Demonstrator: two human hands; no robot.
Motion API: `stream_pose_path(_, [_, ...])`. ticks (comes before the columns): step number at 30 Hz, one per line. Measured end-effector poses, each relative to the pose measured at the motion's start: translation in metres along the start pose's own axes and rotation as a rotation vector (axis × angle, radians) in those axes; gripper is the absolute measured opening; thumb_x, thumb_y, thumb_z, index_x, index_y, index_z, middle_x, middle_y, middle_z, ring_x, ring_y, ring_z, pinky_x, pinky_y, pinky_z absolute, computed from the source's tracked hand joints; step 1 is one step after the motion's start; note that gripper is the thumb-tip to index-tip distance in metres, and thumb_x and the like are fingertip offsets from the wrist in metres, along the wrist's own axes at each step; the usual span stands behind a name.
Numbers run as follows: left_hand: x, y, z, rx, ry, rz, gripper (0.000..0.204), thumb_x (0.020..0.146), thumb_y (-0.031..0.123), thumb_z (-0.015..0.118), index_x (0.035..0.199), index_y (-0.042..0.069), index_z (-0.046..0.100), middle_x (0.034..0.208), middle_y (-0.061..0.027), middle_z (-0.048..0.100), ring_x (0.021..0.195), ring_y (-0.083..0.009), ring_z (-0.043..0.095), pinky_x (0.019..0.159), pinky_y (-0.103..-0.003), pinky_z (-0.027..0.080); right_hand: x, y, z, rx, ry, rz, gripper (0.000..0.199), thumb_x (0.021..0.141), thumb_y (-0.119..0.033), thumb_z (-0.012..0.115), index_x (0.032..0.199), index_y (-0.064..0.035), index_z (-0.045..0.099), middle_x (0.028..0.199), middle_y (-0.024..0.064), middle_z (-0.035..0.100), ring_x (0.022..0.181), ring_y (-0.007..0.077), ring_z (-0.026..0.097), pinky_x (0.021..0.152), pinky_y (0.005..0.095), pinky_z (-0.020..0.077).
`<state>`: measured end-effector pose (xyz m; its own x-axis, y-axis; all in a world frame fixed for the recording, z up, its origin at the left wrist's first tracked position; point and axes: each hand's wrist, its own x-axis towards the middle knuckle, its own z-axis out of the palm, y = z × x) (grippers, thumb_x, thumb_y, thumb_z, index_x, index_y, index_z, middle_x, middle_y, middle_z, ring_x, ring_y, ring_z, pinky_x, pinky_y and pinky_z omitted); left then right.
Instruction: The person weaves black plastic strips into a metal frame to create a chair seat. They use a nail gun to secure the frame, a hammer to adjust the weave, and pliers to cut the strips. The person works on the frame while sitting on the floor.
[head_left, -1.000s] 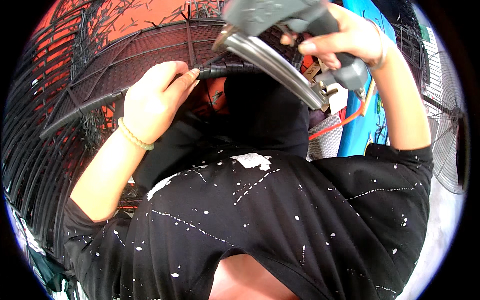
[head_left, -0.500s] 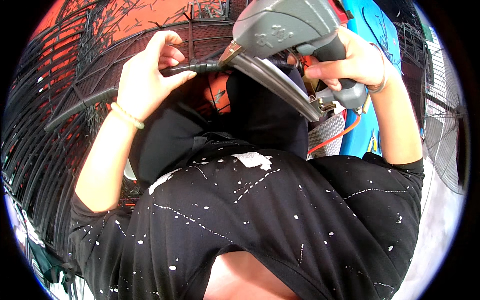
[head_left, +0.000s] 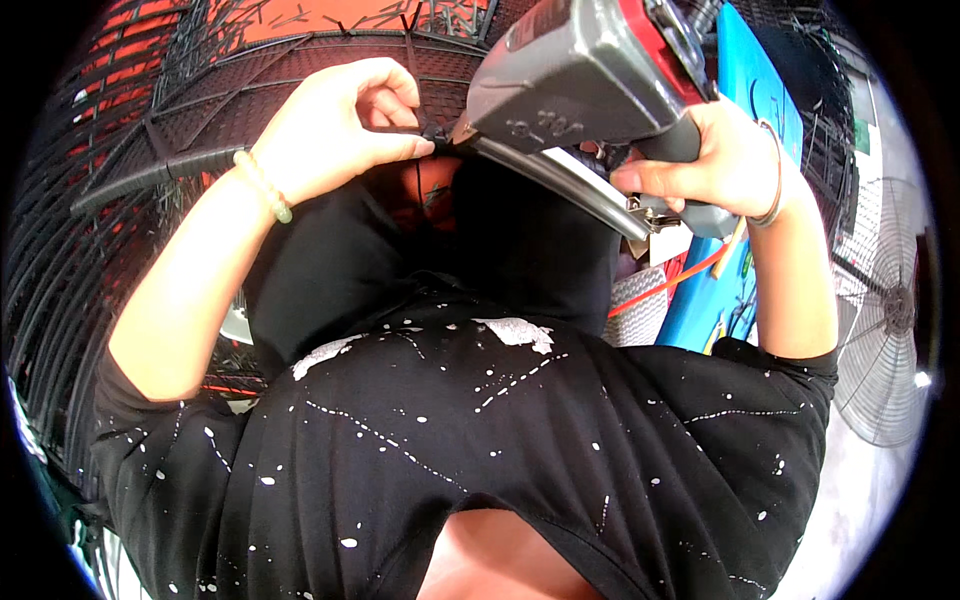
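Left hand (head_left: 345, 125) half-curls round a black wrapped rim (head_left: 185, 167), orange surface (head_left: 330, 12) beyond; right hand (head_left: 705, 170) grips a grey nail gun (head_left: 580, 85), round wire-caged fan (head_left: 887, 320) rightward.

Grey, red-backed staple gun (head_left: 570, 85), upper centre, gripped by bare right hand (head_left: 722, 160). Bare left hand (head_left: 325, 125), upper left of centre, thumb at black strip-wrapped rim (head_left: 160, 182). Round wire fan (head_left: 890, 310), right edge.

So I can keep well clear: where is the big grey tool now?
In the head view, the grey tool is at the top, right of centre, gripped in the right hand, its nose just right of the left hand.
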<state>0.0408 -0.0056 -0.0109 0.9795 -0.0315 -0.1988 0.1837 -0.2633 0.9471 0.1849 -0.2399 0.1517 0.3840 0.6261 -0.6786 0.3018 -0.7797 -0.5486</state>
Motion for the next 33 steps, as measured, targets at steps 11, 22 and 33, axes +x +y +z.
stream_pose_path(11, [-0.004,-0.003,0.002,0.186,0.081,0.066,0.027,0.073,0.003,0.081,0.090,0.004,0.061,0.081,0.0001,0.064,0.075,-0.0068,0.060,0.072,-0.023,0.050,0.023,-0.006,-0.004,-0.072,-0.068,-0.048,0.029,0.081,-0.018,0.078,0.100,0.0011,0.068,0.054,0.0014,0.057,0.047,0.0062,0.053,0.050,0.0234,0.0464])
stream_pose_path(22, [-0.005,-0.006,0.003,0.161,0.093,0.081,0.028,0.072,0.003,0.082,0.090,0.004,0.060,0.081,-0.0002,0.065,0.076,-0.0077,0.061,0.072,-0.024,0.051,0.038,-0.016,-0.010,-0.052,-0.172,-0.065,0.031,0.083,-0.015,0.076,0.107,0.0008,0.066,0.063,0.0001,0.059,0.048,0.0062,0.050,0.050,0.0231,0.0441])
stream_pose_path(33, [-0.005,-0.006,0.003,0.137,0.070,0.043,0.028,0.072,0.004,0.082,0.090,0.004,0.060,0.083,-0.0009,0.065,0.078,-0.0079,0.060,0.074,-0.024,0.051,0.061,-0.004,-0.020,0.047,-0.280,-0.106,0.028,0.081,-0.013,0.076,0.104,0.0011,0.068,0.062,-0.0004,0.058,0.047,0.0060,0.050,0.050,0.0226,0.0419])
